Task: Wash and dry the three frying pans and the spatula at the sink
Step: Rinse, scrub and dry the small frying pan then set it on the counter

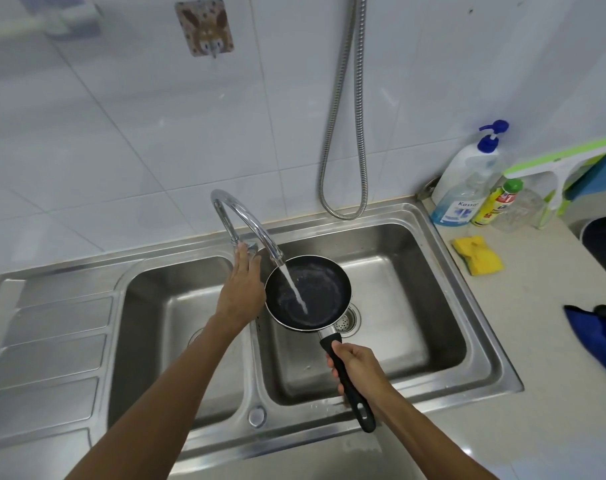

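A small black frying pan [315, 285] hangs over the right basin of the steel sink [443, 237]. My right hand [355, 360] grips its black handle. Water runs from the curved chrome tap [242, 220] into the pan and pools on its bottom. My left hand [242, 289] reaches to the tap's base, its fingers on the tap handle [251, 245]. Only this one pan is in view, and no spatula shows.
A yellow sponge [478, 255] lies on the counter right of the sink. Behind it stand soap bottles [466, 181] and a green-and-white squeegee [557, 168]. A blue cloth [595, 341] lies at the right edge. The left basin and the draining board [52, 341] are bare steel.
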